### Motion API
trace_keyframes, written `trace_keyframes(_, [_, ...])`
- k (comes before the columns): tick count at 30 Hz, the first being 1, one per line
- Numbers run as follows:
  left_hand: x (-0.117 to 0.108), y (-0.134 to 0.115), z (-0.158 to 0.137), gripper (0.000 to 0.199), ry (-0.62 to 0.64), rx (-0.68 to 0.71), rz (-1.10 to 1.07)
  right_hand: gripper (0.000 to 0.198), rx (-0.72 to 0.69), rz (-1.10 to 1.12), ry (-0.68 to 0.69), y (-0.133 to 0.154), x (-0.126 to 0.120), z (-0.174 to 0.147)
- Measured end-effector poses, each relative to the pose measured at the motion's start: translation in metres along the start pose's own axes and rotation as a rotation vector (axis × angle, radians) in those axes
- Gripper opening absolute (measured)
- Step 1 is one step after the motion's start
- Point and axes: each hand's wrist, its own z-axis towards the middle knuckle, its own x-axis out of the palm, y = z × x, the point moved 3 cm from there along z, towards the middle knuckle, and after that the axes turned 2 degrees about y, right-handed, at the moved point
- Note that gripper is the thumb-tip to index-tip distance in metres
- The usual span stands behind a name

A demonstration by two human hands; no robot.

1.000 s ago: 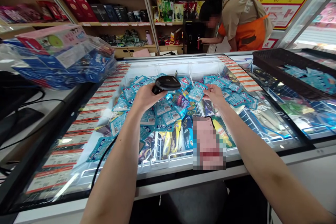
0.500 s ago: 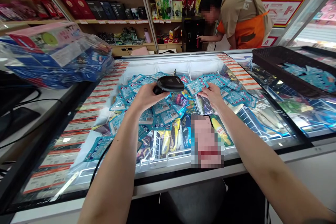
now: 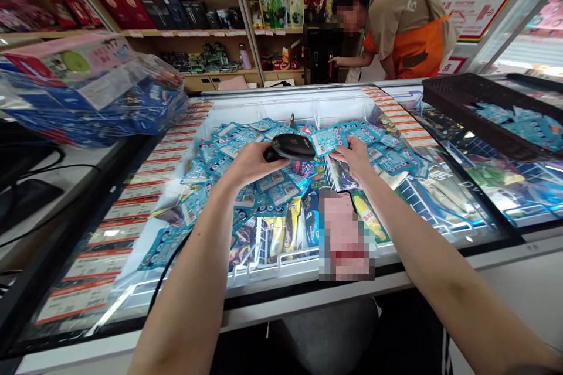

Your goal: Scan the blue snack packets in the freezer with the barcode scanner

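A black handheld barcode scanner is gripped in my left hand, its head turned toward the right. My right hand pinches the edge of a light-blue packet that has a barcode on its face. The scanner head is close beside this packet. Under both hands, many similar blue packets lie heaped on the glass top of a chest freezer. A phone, its screen blurred out, rests near the freezer's front edge. The scanner's cable runs down behind my left forearm.
Plastic-wrapped boxes stand at the left, beside cables on a counter. A dark basket with blue packets sits at the right. Behind the freezer, a person in an orange apron bends toward a black machine. Stocked shelves line the back.
My left hand and the scanner have shifted slightly right and down, closer to the held packet. The packet in my right hand has moved slightly left.
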Motion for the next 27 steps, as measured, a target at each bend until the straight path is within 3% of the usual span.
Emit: trace_keyframes(27, [0.0028, -0.0059, -0.0012, 0.048, -0.004, 0.005, 0.021, 0.028, -0.007, -0.063, 0.001, -0.001, 0.0005, -0.001])
